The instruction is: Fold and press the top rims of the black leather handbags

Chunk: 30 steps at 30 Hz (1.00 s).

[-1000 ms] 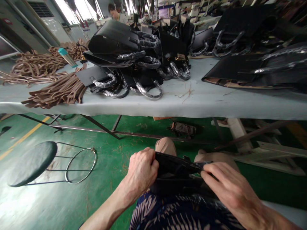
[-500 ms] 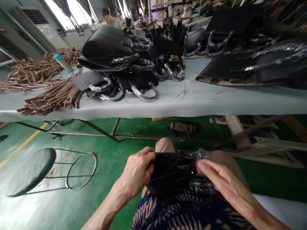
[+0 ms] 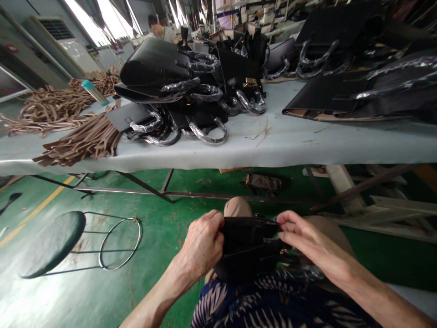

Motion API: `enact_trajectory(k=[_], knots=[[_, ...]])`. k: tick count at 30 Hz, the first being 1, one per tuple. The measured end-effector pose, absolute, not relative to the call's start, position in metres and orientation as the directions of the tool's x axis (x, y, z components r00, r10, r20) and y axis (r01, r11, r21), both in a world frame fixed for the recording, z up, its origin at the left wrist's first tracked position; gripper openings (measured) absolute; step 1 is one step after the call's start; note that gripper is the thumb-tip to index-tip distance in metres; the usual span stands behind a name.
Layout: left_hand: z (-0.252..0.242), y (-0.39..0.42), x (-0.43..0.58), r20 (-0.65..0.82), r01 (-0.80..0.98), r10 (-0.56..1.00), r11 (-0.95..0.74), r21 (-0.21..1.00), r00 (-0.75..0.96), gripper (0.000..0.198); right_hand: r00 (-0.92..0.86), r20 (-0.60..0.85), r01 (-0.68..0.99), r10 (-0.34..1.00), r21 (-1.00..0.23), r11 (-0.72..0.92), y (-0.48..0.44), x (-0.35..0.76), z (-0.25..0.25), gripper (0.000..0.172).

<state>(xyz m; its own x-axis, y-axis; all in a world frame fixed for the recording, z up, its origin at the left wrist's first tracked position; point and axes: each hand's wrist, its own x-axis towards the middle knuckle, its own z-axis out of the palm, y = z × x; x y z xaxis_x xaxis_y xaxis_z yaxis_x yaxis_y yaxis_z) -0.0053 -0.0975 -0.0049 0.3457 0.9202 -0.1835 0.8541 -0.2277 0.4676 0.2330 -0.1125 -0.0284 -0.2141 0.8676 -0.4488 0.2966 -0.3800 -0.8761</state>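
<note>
single head-worn view, forward and down, close over lap (image 3: 259, 291)

Bare forearms enter from 7 and 5 o'clock and converge low at centre, the left hand (image 3: 204, 241) curled closed, knuckles up, thumb side toward 3 o'clock, the right hand (image 3: 302, 239) palm down, fingertips pinched together and pointing toward 9 o'clock.

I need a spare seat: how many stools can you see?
1: the dark round-seated stool on the green floor, left of the person's left hand. Others may be hidden behind the table.
</note>
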Motion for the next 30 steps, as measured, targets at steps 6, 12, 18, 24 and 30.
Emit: enact_trajectory(k=[6, 12, 18, 24, 30], knots=[[-0.004, -0.095, -0.002, -0.19, 0.824, 0.893, -0.271, 0.497, 0.409, 0.02, -0.189, -0.427, 0.389, 0.884, -0.859, -0.332, -0.109, 0.229, -0.029, 0.028], [0.004, -0.088, -0.003, -0.275, 0.844, 0.825, -0.377, 0.382, 0.493, 0.01, -0.173, -0.395, 0.452, 0.902, -0.846, -0.284, -0.112, 0.226, -0.032, 0.034], [0.005, -0.078, 0.002, -0.283, 0.857, 0.811, -0.463, 0.225, 0.512, 0.009, -0.172, -0.48, 0.418, 0.86, -0.826, -0.377, -0.11, 0.221, -0.029, 0.038], [-0.008, -0.077, 0.002, -0.186, 0.792, 0.81, -0.448, 0.415, 0.556, 0.014, -0.146, -0.391, 0.671, 0.909, -0.714, -0.199, -0.099, 0.224, -0.021, 0.021], [-0.019, -0.079, 0.003, -0.089, 0.722, 0.878, -0.325, 0.611, 0.47, 0.02, -0.136, -0.215, 0.814, 0.967, -0.581, -0.015, -0.093, 0.226, -0.021, 0.023]])
